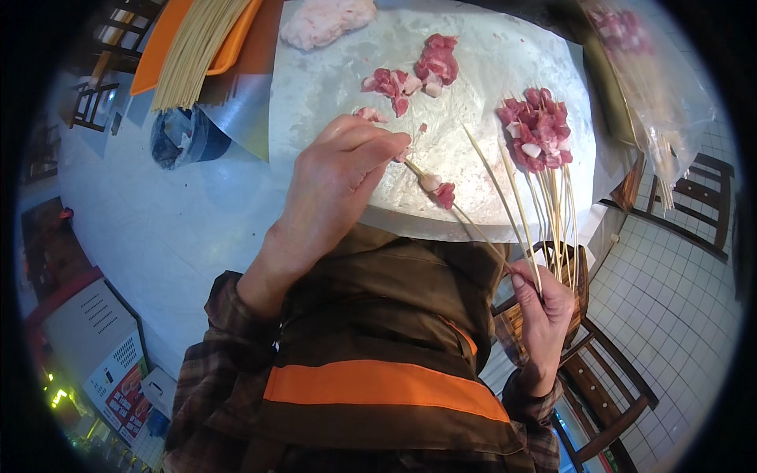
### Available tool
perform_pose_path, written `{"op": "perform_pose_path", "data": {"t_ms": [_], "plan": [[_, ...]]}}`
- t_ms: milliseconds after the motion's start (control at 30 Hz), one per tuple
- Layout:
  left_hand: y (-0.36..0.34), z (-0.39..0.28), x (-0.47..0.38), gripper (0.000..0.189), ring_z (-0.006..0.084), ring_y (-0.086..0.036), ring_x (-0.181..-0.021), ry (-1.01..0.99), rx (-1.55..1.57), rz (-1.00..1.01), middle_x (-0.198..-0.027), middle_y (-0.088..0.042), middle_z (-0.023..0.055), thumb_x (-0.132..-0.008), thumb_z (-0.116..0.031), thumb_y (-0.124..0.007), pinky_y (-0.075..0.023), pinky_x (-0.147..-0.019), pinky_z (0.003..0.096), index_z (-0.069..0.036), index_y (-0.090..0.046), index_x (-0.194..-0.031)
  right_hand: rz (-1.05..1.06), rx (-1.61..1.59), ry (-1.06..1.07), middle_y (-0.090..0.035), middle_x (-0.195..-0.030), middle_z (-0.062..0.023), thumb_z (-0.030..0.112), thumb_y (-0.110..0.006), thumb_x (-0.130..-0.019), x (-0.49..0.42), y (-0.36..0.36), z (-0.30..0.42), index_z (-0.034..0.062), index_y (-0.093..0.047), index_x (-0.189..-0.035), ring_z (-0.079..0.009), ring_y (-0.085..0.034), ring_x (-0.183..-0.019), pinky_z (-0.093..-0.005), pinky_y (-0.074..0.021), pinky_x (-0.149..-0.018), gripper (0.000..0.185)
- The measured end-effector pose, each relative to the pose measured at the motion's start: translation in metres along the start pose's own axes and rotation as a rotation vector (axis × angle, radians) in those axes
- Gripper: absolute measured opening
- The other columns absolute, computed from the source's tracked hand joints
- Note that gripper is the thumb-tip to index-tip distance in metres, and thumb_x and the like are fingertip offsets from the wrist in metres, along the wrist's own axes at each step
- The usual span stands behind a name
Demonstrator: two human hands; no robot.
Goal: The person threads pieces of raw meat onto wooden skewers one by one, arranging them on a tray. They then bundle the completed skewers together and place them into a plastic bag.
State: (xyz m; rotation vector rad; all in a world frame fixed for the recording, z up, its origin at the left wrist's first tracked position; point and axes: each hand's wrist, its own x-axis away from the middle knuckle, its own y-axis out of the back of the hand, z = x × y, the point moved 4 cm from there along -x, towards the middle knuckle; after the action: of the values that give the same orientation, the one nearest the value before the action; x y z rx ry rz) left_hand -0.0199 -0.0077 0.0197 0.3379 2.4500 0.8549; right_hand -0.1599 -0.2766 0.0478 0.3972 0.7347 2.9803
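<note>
My right hand (545,298) grips several bamboo skewers by their lower ends, just off the table's near edge. One skewer (473,223) slants up to the left and carries a red meat piece (445,195) and a pale fat piece (431,182). Two other skewers (495,177) in that hand look bare. At the tip of the loaded skewer, my left hand (346,171) pinches a small pale piece of meat (403,155), mostly hidden by the fingers. Beyond it lie loose raw meat pieces (390,86) and a further meat heap (437,59).
Finished meat skewers (535,130) lie in a pile at the right. A pale fatty lump (328,22) sits at the far left of the table (337,71). Bare skewers (198,50) rest across an orange tray (155,44). Bagged skewers (656,88) and wooden chairs (612,384) stand right.
</note>
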Motion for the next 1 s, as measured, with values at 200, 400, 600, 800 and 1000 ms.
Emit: {"op": "perform_pose_path", "data": {"t_ms": [200, 400, 600, 800, 1000], "plan": [[0.001, 0.003, -0.003, 0.031, 0.0343, -0.067, -0.103, -0.043, -0.016, 0.037, -0.097, -0.07, 0.0108, -0.079, 0.007, -0.067, -0.0567, -0.092, 0.0413, -0.007, -0.072, -0.106, 0.005, -0.029, -0.026, -0.075, -0.094, -0.01, 0.005, -0.066, -0.099, -0.006, -0.004, -0.006, -0.0055, -0.074, -0.109, -0.0119, -0.064, -0.081, -0.0246, -0.0503, -0.073, 0.016], [0.003, 0.0, -0.003, 0.025, 0.0307, -0.067, -0.097, -0.072, -0.047, 0.087, -0.098, -0.071, 0.0107, -0.083, 0.005, -0.067, -0.0557, -0.09, 0.0389, -0.003, -0.074, -0.106, 0.0, -0.025, -0.016, -0.076, -0.097, -0.0118, 0.002, -0.065, -0.099, -0.007, -0.005, -0.004, -0.0066, -0.073, -0.11, -0.0148, -0.068, -0.084, -0.0259, -0.0523, -0.077, 0.016], [0.003, -0.004, -0.004, 0.024, 0.0288, -0.067, -0.094, -0.093, -0.072, 0.12, -0.099, -0.073, 0.01, -0.085, 0.005, -0.068, -0.0555, -0.087, 0.0373, -0.002, -0.074, -0.107, -0.004, -0.08, -0.013, -0.076, -0.098, -0.0135, 0.002, -0.065, -0.099, -0.008, -0.02, -0.005, -0.0065, -0.073, -0.11, -0.0166, -0.07, -0.087, -0.0272, -0.0531, -0.08, 0.016], [0.003, -0.003, -0.004, 0.028, 0.0312, -0.066, -0.101, -0.078, -0.056, 0.134, -0.103, -0.072, 0.0082, -0.081, 0.004, -0.066, -0.0551, -0.094, 0.039, -0.004, -0.073, -0.107, 0.026, -0.121, -0.108, -0.073, -0.093, -0.0107, 0.004, -0.064, -0.101, -0.012, -0.032, -0.01, -0.0068, -0.072, -0.109, -0.0129, -0.062, -0.08, -0.0253, -0.05, -0.075, 0.016], [0.008, 0.002, 0.002, 0.03, 0.0315, -0.065, -0.105, 0.051, 0.092, -0.023, -0.117, -0.072, 0.0101, -0.087, 0.005, -0.067, -0.0538, -0.092, 0.0376, -0.005, -0.073, -0.114, -0.039, -0.21, -0.061, -0.068, -0.09, -0.0013, 0.007, -0.067, -0.1, -0.007, -0.029, -0.017, -0.0043, -0.073, -0.111, -0.0064, -0.054, -0.079, -0.0214, -0.0422, -0.07, 0.017]]}}
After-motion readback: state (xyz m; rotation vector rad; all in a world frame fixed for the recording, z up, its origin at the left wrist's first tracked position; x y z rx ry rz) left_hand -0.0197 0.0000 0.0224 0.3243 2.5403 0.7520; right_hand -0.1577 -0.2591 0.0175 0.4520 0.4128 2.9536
